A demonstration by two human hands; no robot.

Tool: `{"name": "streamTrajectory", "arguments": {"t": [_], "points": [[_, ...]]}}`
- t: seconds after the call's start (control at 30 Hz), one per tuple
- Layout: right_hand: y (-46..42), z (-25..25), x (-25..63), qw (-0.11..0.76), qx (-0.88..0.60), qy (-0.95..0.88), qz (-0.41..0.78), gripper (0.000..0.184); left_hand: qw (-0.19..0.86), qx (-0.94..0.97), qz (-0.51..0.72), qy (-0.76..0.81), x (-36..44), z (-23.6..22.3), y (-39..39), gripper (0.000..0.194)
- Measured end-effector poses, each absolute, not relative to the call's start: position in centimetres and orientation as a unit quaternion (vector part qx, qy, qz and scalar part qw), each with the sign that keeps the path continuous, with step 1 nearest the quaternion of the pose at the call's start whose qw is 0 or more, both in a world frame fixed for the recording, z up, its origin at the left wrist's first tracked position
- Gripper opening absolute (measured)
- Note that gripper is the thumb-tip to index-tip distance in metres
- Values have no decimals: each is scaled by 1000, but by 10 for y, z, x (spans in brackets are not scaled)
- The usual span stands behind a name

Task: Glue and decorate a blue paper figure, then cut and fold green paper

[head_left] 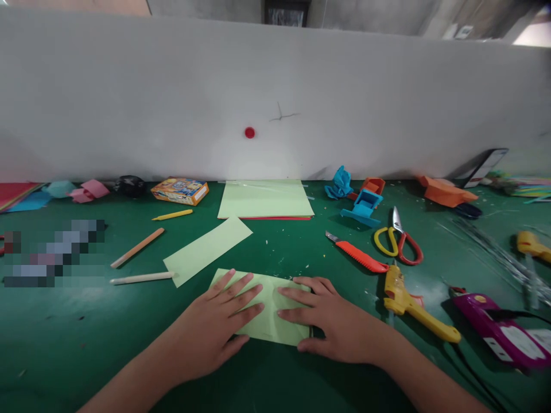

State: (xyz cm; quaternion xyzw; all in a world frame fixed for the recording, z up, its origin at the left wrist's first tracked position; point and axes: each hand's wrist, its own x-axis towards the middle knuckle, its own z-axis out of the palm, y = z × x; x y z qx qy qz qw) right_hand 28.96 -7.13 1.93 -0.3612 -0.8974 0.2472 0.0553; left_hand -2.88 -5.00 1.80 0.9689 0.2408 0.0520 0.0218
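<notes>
A creased piece of pale green paper (269, 315) lies on the green table in front of me. My left hand (219, 318) rests on its left part, fingers spread flat. On its right part lies my right hand (325, 321), fingers also stretched out and apart. Neither hand grips anything. Beyond the left hand is a loose strip of pale green paper (209, 249), with the end of a whitish stick (142, 278) touching its lower corner. Farther back, against the wall, sits a stack of pale green sheets (266, 199) with a red edge beneath.
To the right are an orange box cutter (361, 256), scissors (398, 238), a yellow glue gun (415, 307) with its cord and a purple device (503, 330). Folded blue paper (365, 206) stands behind. A small box (179, 190) and yellow crayon (173, 214) lie back left. A white wall (172, 103) closes the far side.
</notes>
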Motion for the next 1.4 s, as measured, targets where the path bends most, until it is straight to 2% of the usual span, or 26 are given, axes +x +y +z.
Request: {"name": "streamTrajectory", "arguments": {"t": [0.17,0.47,0.7,0.83,0.93,1.4], "points": [[-71,21,292,44,-371,-899,230,48,35,965,66,252,-30,11,-42,54],[-62,10,311,43,-435,-885,163,53,-11,958,82,275,-28,4,-24,47],[-54,4,327,37,-465,-874,135,74,-11,956,63,286,-19,2,-17,47],[-53,9,325,26,-474,-868,148,60,-31,950,95,295,-7,1,-11,44],[-53,13,323,31,-476,-864,157,50,-38,958,94,269,1,-1,-1,49],[-53,12,325,22,-464,-868,175,53,28,959,128,251,2,-16,10,39]]}}
